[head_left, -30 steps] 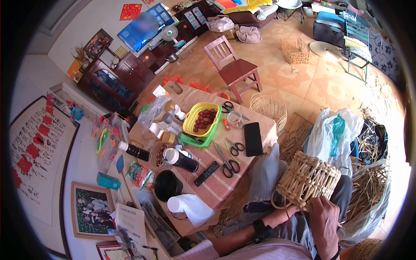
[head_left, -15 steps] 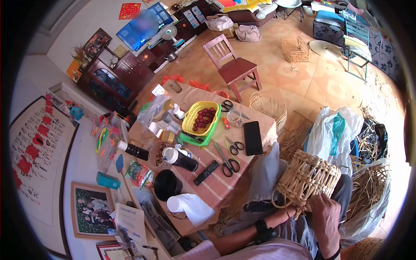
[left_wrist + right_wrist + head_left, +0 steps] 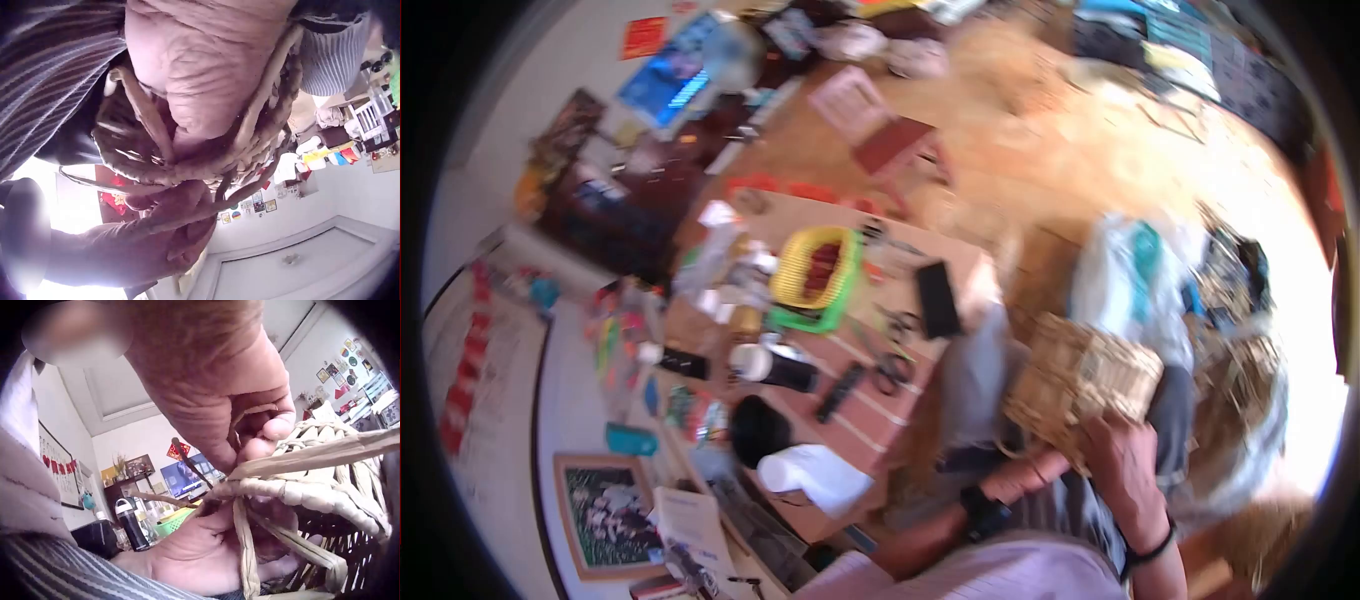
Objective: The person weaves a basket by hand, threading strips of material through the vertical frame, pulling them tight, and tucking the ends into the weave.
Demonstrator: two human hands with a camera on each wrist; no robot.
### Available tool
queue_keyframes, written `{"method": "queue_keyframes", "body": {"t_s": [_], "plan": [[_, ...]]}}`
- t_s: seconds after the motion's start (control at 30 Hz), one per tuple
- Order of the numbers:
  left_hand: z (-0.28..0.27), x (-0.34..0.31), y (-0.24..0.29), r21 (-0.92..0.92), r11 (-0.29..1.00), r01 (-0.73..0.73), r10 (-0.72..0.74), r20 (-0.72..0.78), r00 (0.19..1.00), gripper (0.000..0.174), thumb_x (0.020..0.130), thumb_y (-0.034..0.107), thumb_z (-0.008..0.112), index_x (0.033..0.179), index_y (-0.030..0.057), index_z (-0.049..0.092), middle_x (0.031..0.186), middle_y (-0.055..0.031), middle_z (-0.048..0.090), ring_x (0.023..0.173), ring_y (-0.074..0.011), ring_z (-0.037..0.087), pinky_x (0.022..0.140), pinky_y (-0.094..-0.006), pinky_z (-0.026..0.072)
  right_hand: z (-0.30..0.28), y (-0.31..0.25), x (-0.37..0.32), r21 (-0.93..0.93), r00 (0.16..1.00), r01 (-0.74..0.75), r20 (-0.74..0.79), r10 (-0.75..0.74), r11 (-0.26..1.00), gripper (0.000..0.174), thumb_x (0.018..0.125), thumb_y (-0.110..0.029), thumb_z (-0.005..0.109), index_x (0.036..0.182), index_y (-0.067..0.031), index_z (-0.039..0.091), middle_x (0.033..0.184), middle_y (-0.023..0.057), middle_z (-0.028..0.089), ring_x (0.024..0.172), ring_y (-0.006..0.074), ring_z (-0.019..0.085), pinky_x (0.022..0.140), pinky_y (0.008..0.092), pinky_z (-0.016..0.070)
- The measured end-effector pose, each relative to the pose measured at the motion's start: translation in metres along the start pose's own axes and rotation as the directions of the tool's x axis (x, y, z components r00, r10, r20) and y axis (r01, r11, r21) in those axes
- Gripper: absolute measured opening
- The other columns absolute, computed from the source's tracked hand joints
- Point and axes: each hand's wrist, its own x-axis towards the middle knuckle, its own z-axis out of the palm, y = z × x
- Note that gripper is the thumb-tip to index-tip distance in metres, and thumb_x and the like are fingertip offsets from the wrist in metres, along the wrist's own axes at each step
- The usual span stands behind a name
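Note:
A half-woven straw basket (image 3: 1090, 375) lies tilted across the person's lap, several loose strands sticking out from its rim (image 3: 312, 492). The left hand (image 3: 200, 553) reaches into the basket's mouth, its fingers inside and its thumb by the rim; in the left wrist view this hand (image 3: 206, 69) fills the top. At the rim from outside, the right hand (image 3: 1122, 460) has its fingers curled, pinching a flat straw strand (image 3: 331, 452). In the left wrist view the right hand (image 3: 169, 231) sits just below the rim, opposite the left. The left fingertips are partly hidden by the weave.
Left of the lap stands a table (image 3: 870, 420) with scissors (image 3: 892, 372), a phone (image 3: 938, 300), a remote (image 3: 840, 392), a black bottle (image 3: 785, 368) and a yellow basket (image 3: 800, 275) of red fruit. Plastic bags (image 3: 1100, 280) and straw (image 3: 1235, 375) lie right.
The head view has swung and blurred, so the room, table and basket appear shifted left. Both hands stay at the basket's rim.

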Motion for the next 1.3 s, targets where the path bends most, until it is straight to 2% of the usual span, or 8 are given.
{"method": "queue_keyframes", "body": {"t_s": [0.2, 0.3, 0.37, 0.5, 0.73, 0.9, 1.17, 1.3], "plan": [[-0.015, 0.018, -0.026, -0.341, 0.939, -0.038, 0.019, -0.061, 0.998, 0.053, 0.113, 0.034, 0.049, 0.159, 0.0073, 0.042, 0.16, -0.0122, 0.048, 0.146, -0.0275, 0.046, 0.125, -0.0436, 0.0379, -0.014, 0.014, -0.003, 0.311, 0.983, -0.132, -0.081, 0.164, 0.941, 0.011, 0.087, -0.012, 0.076, 0.095, -0.0056, 0.073, 0.086, 0.013, 0.071, 0.078, 0.0337, 0.072, 0.068, 0.0428, 0.0563], [0.003, 0.008, 0.026, -0.276, 0.959, -0.057, 0.028, -0.109, 0.994, 0.054, 0.108, 0.033, 0.064, 0.154, 0.0068, 0.049, 0.15, -0.0142, 0.059, 0.135, -0.028, 0.061, 0.112, -0.0406, 0.0563, -0.018, 0.025, -0.014, 0.575, 0.931, -0.253, -0.073, 0.357, 0.778, 0.013, 0.091, -0.005, 0.076, 0.103, 0.0004, 0.074, 0.085, 0.0108, 0.071, 0.073, 0.0219, 0.068, 0.068, 0.0337, 0.0544], [0.0, 0.007, 0.034, -0.789, 0.615, -0.009, 0.113, 0.077, 0.991, 0.054, 0.113, 0.032, 0.058, 0.157, 0.0069, 0.043, 0.156, -0.013, 0.053, 0.143, -0.0261, 0.055, 0.115, -0.0391, 0.0543, -0.014, 0.032, -0.02, 0.729, 0.874, -0.318, -0.022, 0.486, 0.605, 0.011, 0.096, -0.006, 0.075, 0.105, 0.0017, 0.073, 0.082, 0.0083, 0.069, 0.073, 0.0155, 0.065, 0.068, 0.0312, 0.0528], [-0.017, 0.014, 0.004, -0.708, 0.7, 0.086, -0.13, -0.008, 0.991, 0.055, 0.107, 0.028, 0.063, 0.154, 0.0043, 0.048, 0.145, -0.0168, 0.063, 0.123, -0.0301, 0.07, 0.101, -0.0394, 0.0644, -0.008, 0.032, -0.032, 0.779, 0.848, -0.34, 0.012, 0.53, 0.527, 0.016, 0.102, -0.01, 0.074, 0.111, 0.0029, 0.071, 0.086, 0.004, 0.068, 0.076, 0.0099, 0.061, 0.068, 0.0283, 0.0514], [0.012, 0.008, 0.03, -0.583, 0.812, -0.014, -0.156, -0.24, 0.958, 0.048, 0.113, 0.029, 0.052, 0.155, 0.0064, 0.047, 0.148, -0.0096, 0.058, 0.132, -0.0247, 0.061, 0.109, -0.0388, 0.0566, 0.006, 0.023, -0.041, 0.44, 0.949, -0.209, -0.122, 0.289, 0.873, 0.015, 0.093, -0.011, 0.076, 0.107, -0.0086, 0.069, 0.094, 0.0127, 0.066, 0.078, 0.036, 0.069, 0.067, 0.0443, 0.0569], [0.02, 0.003, 0.061, 0.001, 0.999, 0.044, -0.044, -0.054, 0.998, 0.043, 0.113, 0.026, 0.055, 0.151, 0.0066, 0.051, 0.145, -0.0105, 0.061, 0.131, -0.0222, 0.061, 0.108, -0.039, 0.0571, 0.007, 0.014, -0.035, 0.281, 0.963, -0.177, -0.149, 0.226, 0.943, 0.014, 0.091, -0.014, 0.076, 0.103, -0.0115, 0.069, 0.092, 0.013, 0.065, 0.078, 0.0392, 0.069, 0.065, 0.049, 0.0574], [0.024, 0.008, 0.037, -0.697, 0.703, 0.144, -0.055, 0.149, 0.987, 0.046, 0.109, 0.025, 0.063, 0.148, 0.0023, 0.056, 0.134, -0.0073, 0.068, 0.117, -0.0192, 0.07, 0.1, -0.0317, 0.0597, -0.001, 0.002, -0.03, 0.189, 0.976, -0.167, -0.106, 0.189, 0.968, 0.017, 0.09, -0.01, 0.074, 0.106, -0.0103, 0.07, 0.091, 0.0136, 0.059, 0.076, 0.0369, 0.067, 0.066, 0.0468, 0.0555], [0.031, 0.012, 0.037, -0.513, 0.855, 0.071, -0.03, 0.089, 0.996, 0.042, 0.108, 0.025, 0.064, 0.144, 0.0028, 0.058, 0.13, -0.0044, 0.069, 0.112, -0.016, 0.069, 0.095, -0.0286, 0.0584, 0.0, 0.004, -0.032, 0.131, 0.984, -0.123, -0.112, 0.138, 0.984, 0.018, 0.087, -0.009, 0.075, 0.104, -0.0096, 0.069, 0.089, 0.0123, 0.058, 0.073, 0.0349, 0.066, 0.063, 0.0461, 0.0537]]}}
